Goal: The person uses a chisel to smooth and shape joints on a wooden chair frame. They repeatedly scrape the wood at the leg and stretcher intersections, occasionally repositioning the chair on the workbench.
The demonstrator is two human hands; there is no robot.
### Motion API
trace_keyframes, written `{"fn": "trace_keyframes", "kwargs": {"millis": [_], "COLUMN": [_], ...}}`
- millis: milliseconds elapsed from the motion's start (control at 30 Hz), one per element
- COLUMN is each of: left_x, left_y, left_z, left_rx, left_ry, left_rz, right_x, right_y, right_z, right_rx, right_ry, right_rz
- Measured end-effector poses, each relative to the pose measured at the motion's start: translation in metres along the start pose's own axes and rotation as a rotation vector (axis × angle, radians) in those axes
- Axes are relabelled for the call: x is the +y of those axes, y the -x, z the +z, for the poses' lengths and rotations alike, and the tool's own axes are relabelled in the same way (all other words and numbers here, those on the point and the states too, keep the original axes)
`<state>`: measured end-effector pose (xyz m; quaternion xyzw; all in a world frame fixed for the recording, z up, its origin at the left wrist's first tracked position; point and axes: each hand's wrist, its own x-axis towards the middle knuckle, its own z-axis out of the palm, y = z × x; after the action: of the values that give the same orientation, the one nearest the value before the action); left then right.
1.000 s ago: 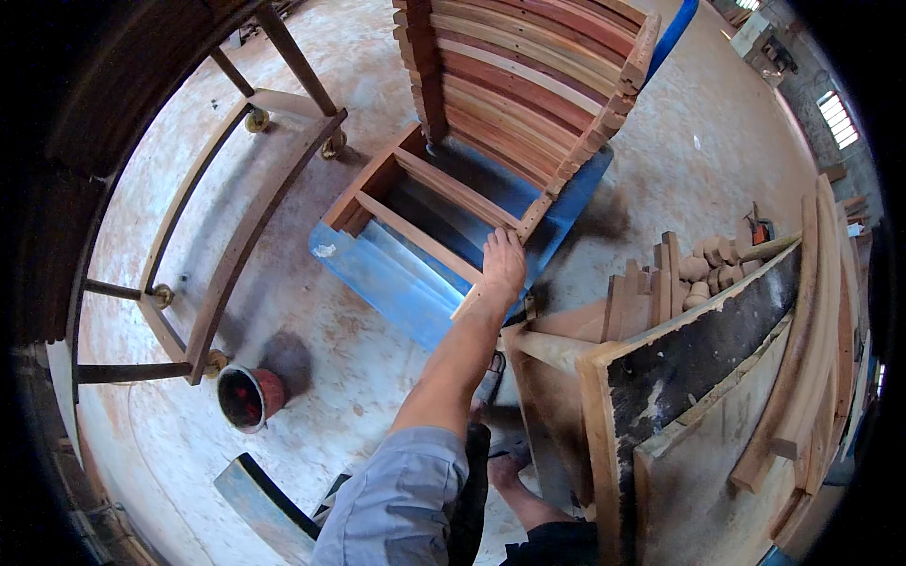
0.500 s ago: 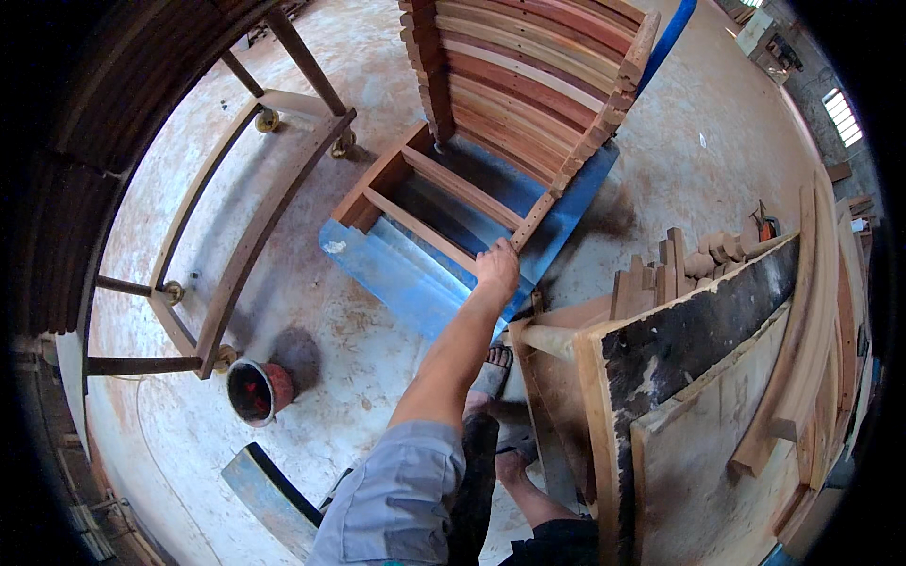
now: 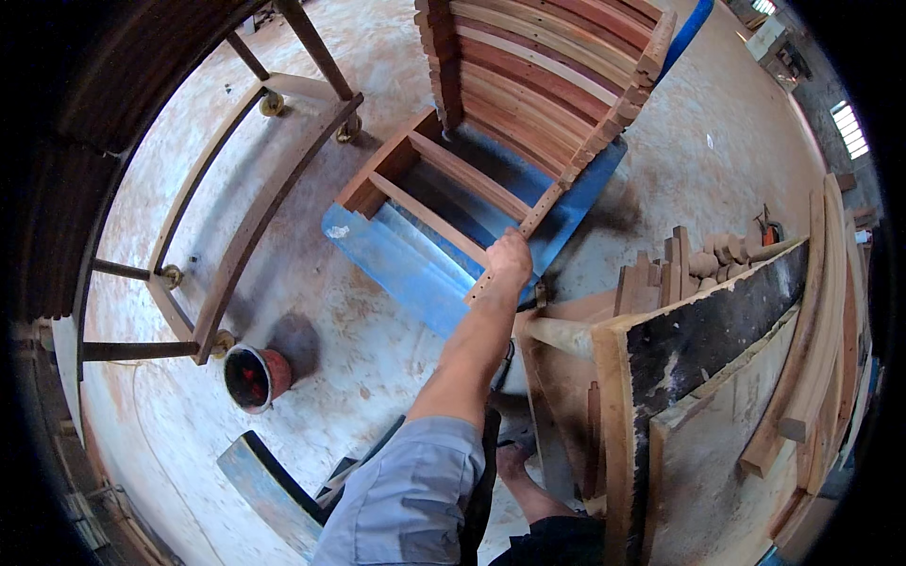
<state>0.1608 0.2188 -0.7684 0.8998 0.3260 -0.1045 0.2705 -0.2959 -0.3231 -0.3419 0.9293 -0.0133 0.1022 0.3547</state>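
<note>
left hand (image 3: 510, 259) at the near right corner of the wooden frame (image 3: 429, 219), fingers curled over the right-hand rail and clamped on it; the underside of the grip is hidden. right hand not in view, so whether it holds anything cannot be told. the frame lies on a blue platform (image 3: 387, 269), two crossbars spanning between its end rails. rising at its far side, a tall slatted body (image 3: 538, 80) of reddish and pale curved strips with notched ends; cannot tell whether it is joined to the frame. blue bar (image 3: 687, 38) just beyond the slats' upper right. to the left, a long curved wooden stand (image 3: 255, 226) with casters; near its lower end, a red bucket (image 3: 277, 373) on the floor, dark inside. at right, a bench with a black panel (image 3: 717, 325), wooden blocks (image 3: 717, 259) piled behind its edge, curved boards (image 3: 802, 368) leaning against it.
</note>
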Motion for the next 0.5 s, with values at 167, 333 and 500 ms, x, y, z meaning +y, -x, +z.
{"fn": "trace_keyframes", "kwargs": {"millis": [167, 333, 500], "left_x": [0.011, -0.031, -0.1], "left_y": [-0.003, -0.007, 0.033], "left_z": [0.011, 0.046, -0.03], "left_rx": [0.009, 0.53, 0.248], "left_ry": [0.02, -0.205, 0.339], "left_rz": [0.017, 0.506, 0.754], "right_x": [0.003, 0.026, 0.005], "right_y": [0.015, 0.031, 0.012], "right_z": [-0.002, 0.06, 0.047], "right_rx": [-0.027, 0.034, 0.022], "right_ry": [-0.162, -0.713, -0.945], "right_rz": [0.147, 0.555, 0.677]}}
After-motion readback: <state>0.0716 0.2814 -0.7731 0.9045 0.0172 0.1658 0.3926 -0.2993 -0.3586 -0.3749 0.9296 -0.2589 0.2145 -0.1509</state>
